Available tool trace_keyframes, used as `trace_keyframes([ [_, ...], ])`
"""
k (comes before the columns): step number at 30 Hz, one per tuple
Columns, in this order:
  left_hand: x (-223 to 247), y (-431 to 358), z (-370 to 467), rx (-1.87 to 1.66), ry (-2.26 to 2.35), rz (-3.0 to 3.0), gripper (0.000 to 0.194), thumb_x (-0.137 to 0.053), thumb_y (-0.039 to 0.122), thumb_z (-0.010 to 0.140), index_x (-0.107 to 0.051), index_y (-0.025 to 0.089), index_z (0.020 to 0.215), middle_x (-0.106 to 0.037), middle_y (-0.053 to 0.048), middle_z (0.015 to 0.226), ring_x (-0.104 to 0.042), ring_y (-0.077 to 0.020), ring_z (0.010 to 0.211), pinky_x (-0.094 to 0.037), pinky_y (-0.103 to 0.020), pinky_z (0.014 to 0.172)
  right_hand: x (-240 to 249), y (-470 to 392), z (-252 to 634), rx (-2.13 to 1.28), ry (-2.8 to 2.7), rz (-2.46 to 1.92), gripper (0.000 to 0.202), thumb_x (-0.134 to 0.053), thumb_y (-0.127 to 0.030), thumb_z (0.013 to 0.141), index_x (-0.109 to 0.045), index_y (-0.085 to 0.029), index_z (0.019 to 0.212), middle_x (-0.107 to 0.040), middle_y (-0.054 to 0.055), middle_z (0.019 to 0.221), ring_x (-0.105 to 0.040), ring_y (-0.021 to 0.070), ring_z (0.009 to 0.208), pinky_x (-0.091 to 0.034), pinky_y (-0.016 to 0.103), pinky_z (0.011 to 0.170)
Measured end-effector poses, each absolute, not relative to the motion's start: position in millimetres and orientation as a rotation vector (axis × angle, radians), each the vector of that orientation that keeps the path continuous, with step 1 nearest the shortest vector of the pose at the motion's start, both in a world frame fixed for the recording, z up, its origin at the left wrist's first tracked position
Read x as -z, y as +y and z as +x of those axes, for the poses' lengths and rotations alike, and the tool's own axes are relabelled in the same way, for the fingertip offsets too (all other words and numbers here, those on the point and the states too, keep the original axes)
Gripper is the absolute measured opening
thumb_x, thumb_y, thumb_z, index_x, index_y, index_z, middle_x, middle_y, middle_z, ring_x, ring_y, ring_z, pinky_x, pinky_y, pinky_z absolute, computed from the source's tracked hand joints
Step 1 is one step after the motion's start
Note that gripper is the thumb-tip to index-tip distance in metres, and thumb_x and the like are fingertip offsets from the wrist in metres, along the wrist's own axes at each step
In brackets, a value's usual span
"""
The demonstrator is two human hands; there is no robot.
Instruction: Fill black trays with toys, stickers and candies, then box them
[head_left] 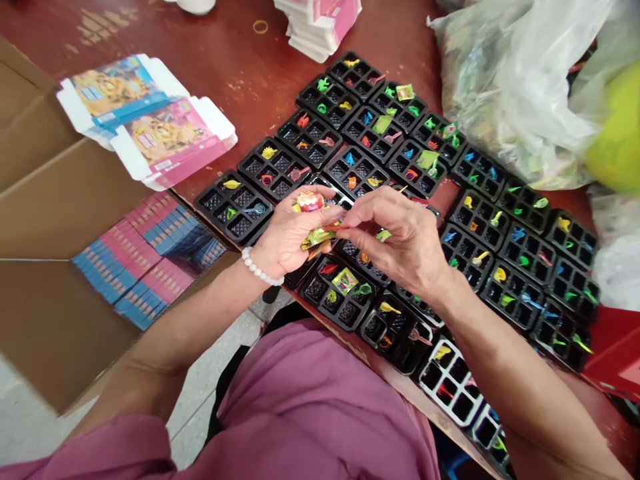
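Note:
My left hand (285, 237), with a white bead bracelet at the wrist, is closed around several small shiny packets (311, 201) in yellow, red and green. Against its thumb tip, my right hand (403, 233) pinches the reddish edge of a small packet (336, 229); the fingers partly cover it. Both hands are above rows of black compartment trays (240, 230) holding tiny coloured plastic pieces. Just below the hands, one tray has a green packet (345, 281) lying across its compartments. Other trays further back also hold a packet, such as a green one (383, 125).
An open cardboard box (50, 200) at left contains rows of pink and blue boxes (150, 267). Flattened printed cartons (165, 137) lie on the red table (225, 53). Stacked cartons (317, 30) stand at the back. Large plastic bags (520, 87) bulge at right, above a red container (617, 350).

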State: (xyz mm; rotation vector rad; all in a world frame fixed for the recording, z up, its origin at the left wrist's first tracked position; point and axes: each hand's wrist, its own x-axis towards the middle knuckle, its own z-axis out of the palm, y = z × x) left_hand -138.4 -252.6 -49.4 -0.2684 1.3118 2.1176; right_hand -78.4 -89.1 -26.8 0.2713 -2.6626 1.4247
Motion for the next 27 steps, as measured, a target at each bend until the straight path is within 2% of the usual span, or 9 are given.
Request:
trace_keyframes([
  [3,42,-273,-154,-2.210,1.417,-0.336,0.032,-0.082,0.007,0.069,-0.062,0.022,0.090,-0.062,0.006,0.066,-0.061,-0.0100,0.047,-0.041,-0.016,0.036,26,-91,-90,-1.512,-2.672,0.184,0.025,-0.070,-0.046,0.094,-0.072,-0.021,0.090,-0.069,0.006,0.087,-0.064,0.0215,0.080,-0.051,0.035,0.073],
  [8,31,-323,-172,-2.331,1.581,-0.480,0.029,-0.082,0.009,0.072,-0.062,0.025,0.086,-0.065,0.004,0.066,-0.062,-0.0099,0.053,-0.036,-0.015,0.035,45,-112,-101,-1.482,-2.825,0.205,0.012,-0.065,-0.029,0.093,-0.071,-0.019,0.098,-0.072,0.001,0.077,-0.059,0.0147,0.062,-0.045,0.029,0.064],
  [13,43,-345,-166,-2.321,1.569,-0.509,0.031,-0.085,0.013,0.068,-0.064,0.026,0.087,-0.066,0.004,0.068,-0.062,-0.0103,0.051,-0.037,-0.016,0.036,65,-144,-105,-1.216,-3.045,0.130,0.017,-0.059,-0.021,0.090,-0.063,-0.020,0.107,-0.068,-0.002,0.065,-0.054,0.0137,0.051,-0.039,0.027,0.058],
  [18,56,-342,-160,-2.338,1.481,-0.475,0.035,-0.084,0.015,0.065,-0.061,0.023,0.091,-0.065,0.004,0.069,-0.062,-0.0115,0.049,-0.038,-0.016,0.035,68,-157,-107,-0.945,-3.221,0.086,0.019,-0.061,-0.024,0.092,-0.061,-0.019,0.109,-0.066,0.000,0.065,-0.061,0.0191,0.057,-0.039,0.030,0.060],
  [21,59,-339,-159,-2.351,1.422,-0.424,0.036,-0.085,0.019,0.066,-0.061,0.022,0.093,-0.065,0.004,0.069,-0.061,-0.0110,0.047,-0.039,-0.016,0.034,61,-158,-107,-0.865,-3.171,0.133,0.019,-0.063,-0.031,0.094,-0.062,-0.019,0.108,-0.063,0.000,0.064,-0.058,0.0190,0.056,-0.038,0.029,0.057],
  [23,60,-337,-157,-2.348,1.380,-0.395,0.037,-0.086,0.022,0.067,-0.061,0.022,0.094,-0.065,0.004,0.069,-0.060,-0.0105,0.047,-0.040,-0.016,0.034,55,-160,-106,-0.942,-3.014,0.282,0.019,-0.063,-0.032,0.095,-0.062,-0.020,0.109,-0.065,0.002,0.071,-0.059,0.0179,0.060,-0.041,0.028,0.057],
  [27,63,-333,-156,-2.331,1.260,-0.380,0.036,-0.087,0.025,0.069,-0.061,0.021,0.094,-0.062,0.006,0.066,-0.056,-0.0081,0.042,-0.038,-0.015,0.032,47,-169,-109,-1.070,-2.746,0.699,0.021,-0.057,-0.022,0.099,-0.064,-0.021,0.118,-0.067,0.009,0.106,-0.065,0.0184,0.083,-0.053,0.027,0.065],
])
